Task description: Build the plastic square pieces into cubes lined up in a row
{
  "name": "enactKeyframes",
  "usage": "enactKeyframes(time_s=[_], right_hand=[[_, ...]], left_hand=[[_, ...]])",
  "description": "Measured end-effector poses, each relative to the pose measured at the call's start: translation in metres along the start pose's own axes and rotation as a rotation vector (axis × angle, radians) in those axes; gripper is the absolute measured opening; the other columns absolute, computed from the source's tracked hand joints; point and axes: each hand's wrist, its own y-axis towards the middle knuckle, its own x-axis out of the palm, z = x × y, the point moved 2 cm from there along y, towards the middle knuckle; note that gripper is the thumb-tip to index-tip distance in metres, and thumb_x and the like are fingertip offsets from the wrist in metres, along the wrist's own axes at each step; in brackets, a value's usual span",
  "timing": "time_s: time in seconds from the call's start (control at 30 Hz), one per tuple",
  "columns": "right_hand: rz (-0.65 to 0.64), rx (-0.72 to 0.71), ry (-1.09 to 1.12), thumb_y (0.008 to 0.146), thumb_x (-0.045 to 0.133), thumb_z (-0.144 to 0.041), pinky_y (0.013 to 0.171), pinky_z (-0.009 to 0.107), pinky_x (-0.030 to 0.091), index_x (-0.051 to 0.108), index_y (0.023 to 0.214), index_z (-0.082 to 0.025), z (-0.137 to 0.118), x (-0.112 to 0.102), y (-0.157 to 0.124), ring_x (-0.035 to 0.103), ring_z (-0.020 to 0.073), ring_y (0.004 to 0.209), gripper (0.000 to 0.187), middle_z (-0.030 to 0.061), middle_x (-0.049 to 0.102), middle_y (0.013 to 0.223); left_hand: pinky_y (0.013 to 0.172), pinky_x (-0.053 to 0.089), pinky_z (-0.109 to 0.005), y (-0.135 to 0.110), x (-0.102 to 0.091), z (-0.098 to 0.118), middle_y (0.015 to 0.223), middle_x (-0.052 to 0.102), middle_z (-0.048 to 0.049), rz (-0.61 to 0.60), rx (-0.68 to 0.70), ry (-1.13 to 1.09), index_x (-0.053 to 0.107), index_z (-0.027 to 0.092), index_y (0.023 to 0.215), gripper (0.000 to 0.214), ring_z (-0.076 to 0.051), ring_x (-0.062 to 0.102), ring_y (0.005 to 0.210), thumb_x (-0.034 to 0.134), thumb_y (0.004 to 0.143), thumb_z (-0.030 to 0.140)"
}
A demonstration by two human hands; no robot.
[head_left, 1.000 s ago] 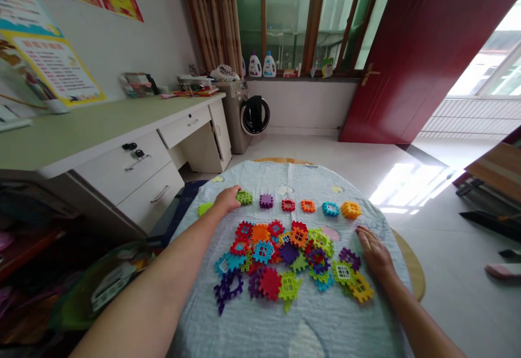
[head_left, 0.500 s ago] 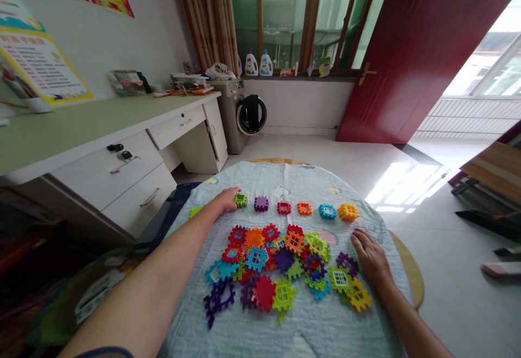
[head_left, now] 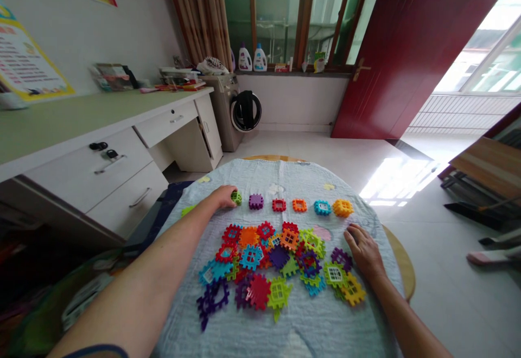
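Observation:
My left hand (head_left: 225, 197) reaches to the left end of a row of toothed plastic building blocks, its fingers wrapped over a green block (head_left: 236, 198). To its right along the row stand a purple block (head_left: 256, 202), a red block (head_left: 279, 200), an orange block (head_left: 299, 200), a blue block (head_left: 316, 208) and a yellow-orange block (head_left: 342, 208). My right hand (head_left: 364, 247) lies on the cloth with fingers extended, holding nothing. It is nearest to a purple toothed piece (head_left: 342, 259). A pile of mixed toothed pieces (head_left: 279, 257) spreads between my forearms.
A pale blue cloth (head_left: 309, 325) covers the round table. Part of a green piece (head_left: 187, 210) shows beyond my left forearm. A long desk (head_left: 101, 109) runs along the left wall, with a washing machine (head_left: 223, 108) behind it. A red door (head_left: 407, 49) stands at the right.
My left fingers now cover more of the green block and close around it. The whole view has shifted slightly. My right hand stays resting on the cloth.

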Motion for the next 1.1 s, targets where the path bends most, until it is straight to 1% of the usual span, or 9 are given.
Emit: enactKeyframes(time_s=[0.3,0.47,0.53,0.6,0.7,0.77,0.9,1.0,1.1], right_hand=[[0.012,-0.003,-0.019,0.091,0.038,-0.054,0.103,0.044,0.041,0.066,0.107,-0.018,0.002,0.002,-0.001,0.056,0.0273,0.118,0.049,0.013,0.064,0.123],[0.01,0.001,-0.029,0.093,0.036,-0.053,0.103,0.044,0.041,0.065,0.109,-0.017,0.0,0.001,-0.001,0.055,0.0269,0.118,0.049,0.0133,0.063,0.124],[0.005,0.003,-0.039,0.093,0.036,-0.053,0.103,0.044,0.041,0.065,0.11,-0.017,-0.001,0.0,-0.001,0.055,0.0268,0.118,0.049,0.0135,0.062,0.125],[0.004,-0.002,-0.051,0.093,0.035,-0.051,0.103,0.043,0.041,0.065,0.11,-0.017,-0.001,0.0,-0.001,0.055,0.0265,0.118,0.048,0.0132,0.062,0.125],[0.01,-0.021,-0.063,0.094,0.033,-0.048,0.102,0.042,0.041,0.065,0.108,-0.018,-0.001,0.0,-0.001,0.055,0.0251,0.116,0.045,0.0117,0.063,0.123],[0.013,-0.037,-0.071,0.095,0.032,-0.045,0.103,0.041,0.041,0.065,0.107,-0.019,-0.001,0.0,-0.001,0.056,0.0243,0.116,0.044,0.0112,0.063,0.122],[0.007,-0.051,-0.108,0.096,0.029,-0.04,0.103,0.041,0.041,0.063,0.11,-0.018,-0.002,0.001,-0.001,0.055,0.0247,0.118,0.043,0.0115,0.063,0.123],[0.001,-0.052,-0.142,0.096,0.028,-0.038,0.102,0.041,0.041,0.063,0.111,-0.017,-0.003,0.001,-0.001,0.055,0.0251,0.118,0.043,0.0118,0.062,0.124],[0.005,-0.059,-0.161,0.096,0.028,-0.036,0.101,0.041,0.041,0.062,0.111,-0.017,-0.005,0.0,-0.001,0.056,0.0249,0.116,0.042,0.0119,0.062,0.124]], left_hand=[[0.084,0.048,-0.032,-0.001,0.003,0.0,0.106,0.071,-0.0086,0.031,0.018,-0.02,0.067,0.02,0.106,0.057,-0.029,0.065,0.099,0.077,0.05,0.027],[0.103,0.04,-0.04,-0.013,-0.003,0.008,0.127,0.061,-0.0145,0.141,0.063,-0.038,0.057,0.017,0.124,0.08,-0.035,0.053,0.122,0.08,0.048,0.03],[0.111,0.031,-0.044,-0.027,-0.007,0.014,0.135,0.055,-0.0153,0.201,0.091,-0.044,0.052,0.017,0.13,0.082,-0.035,0.044,0.131,0.079,0.053,0.032],[0.114,0.027,-0.046,-0.05,-0.01,0.02,0.138,0.052,-0.0153,0.303,0.138,-0.076,0.05,0.016,0.131,0.073,-0.033,0.041,0.133,0.072,0.064,0.034],[0.113,0.03,-0.045,-0.095,-0.004,0.025,0.131,0.056,-0.0135,0.504,0.197,-0.196,0.054,0.016,0.126,0.05,-0.028,0.047,0.127,0.057,0.079,0.031],[0.11,0.036,-0.043,-0.124,0.008,0.024,0.125,0.06,-0.011,0.539,0.157,-0.29,0.058,0.018,0.12,0.04,-0.026,0.052,0.121,0.049,0.084,0.03],[0.101,0.045,-0.04,-0.16,0.038,0.017,0.114,0.065,-0.008,0.48,0.023,-0.487,0.064,0.019,0.106,0.033,-0.024,0.059,0.111,0.045,0.083,0.03],[0.101,0.045,-0.04,-0.163,0.05,0.017,0.109,0.067,-0.0079,0.418,-0.01,-0.576,0.066,0.018,0.1,0.032,-0.023,0.06,0.108,0.045,0.08,0.03],[0.1,0.046,-0.04,-0.155,0.051,0.019,0.106,0.069,-0.0076,0.307,-0.02,-0.651,0.067,0.018,0.1,0.033,-0.023,0.062,0.104,0.049,0.077,0.032]])
